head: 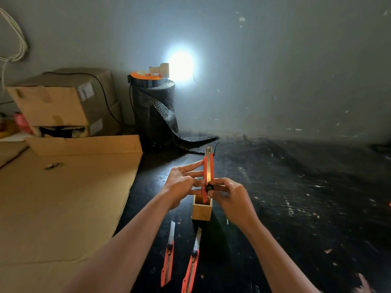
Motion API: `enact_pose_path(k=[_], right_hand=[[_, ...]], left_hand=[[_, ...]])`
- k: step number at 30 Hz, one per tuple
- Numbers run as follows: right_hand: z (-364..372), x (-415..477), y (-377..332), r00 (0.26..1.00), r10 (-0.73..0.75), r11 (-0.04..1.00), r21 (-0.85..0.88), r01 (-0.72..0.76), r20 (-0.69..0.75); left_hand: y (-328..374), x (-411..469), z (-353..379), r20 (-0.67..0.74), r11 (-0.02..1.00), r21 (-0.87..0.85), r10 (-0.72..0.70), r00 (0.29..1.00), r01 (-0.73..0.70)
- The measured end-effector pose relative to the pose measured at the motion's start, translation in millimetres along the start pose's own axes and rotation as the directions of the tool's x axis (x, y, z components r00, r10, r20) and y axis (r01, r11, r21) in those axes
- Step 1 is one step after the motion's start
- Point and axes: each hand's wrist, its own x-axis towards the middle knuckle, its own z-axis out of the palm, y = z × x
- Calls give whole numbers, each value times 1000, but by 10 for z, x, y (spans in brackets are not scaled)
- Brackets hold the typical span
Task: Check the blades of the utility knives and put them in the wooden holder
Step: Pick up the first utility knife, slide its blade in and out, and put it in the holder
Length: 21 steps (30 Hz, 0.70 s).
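I hold an orange utility knife [207, 172] upright above the wooden holder [202, 209], its blade sticking out at the top. My left hand [182, 182] pinches the knife's body from the left. My right hand [229, 197] grips its lower part, with the thumb on the black slider knob. The holder is a small open square box standing on the dark table. Two more orange knives lie on the table nearer to me, one [168, 258] on the left and one [192, 264] on the right, both with blades extended towards the holder.
A large flat cardboard sheet [63, 204] covers the left of the table. Behind it stand cardboard boxes [63, 102]. A black roll of perforated material [155, 108] with a bright lamp [181, 66] on top stands at the back wall. The dark table [296, 208] is speckled with debris.
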Motion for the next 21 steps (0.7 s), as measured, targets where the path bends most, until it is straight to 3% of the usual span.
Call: enact_pose_path(k=[6,11,16,21], right_hand=[[40,-65,-67,999,-34,999,-32,34,-18],[45,-99,-127,993,-26,1000,7,27,-118],[33,-104,-131,994,-90,996,-17,89,-69],[27,-104,-154,996,-55,998,13,56,-64]], left_hand=[[29,-10,8,11,999,-11,39,999,-39],[33,-45,43,30,999,-7,47,998,-47],[54,-48,21,10,998,-7,59,998,-59],[37,-57,20,1,998,8,64,998,-64]])
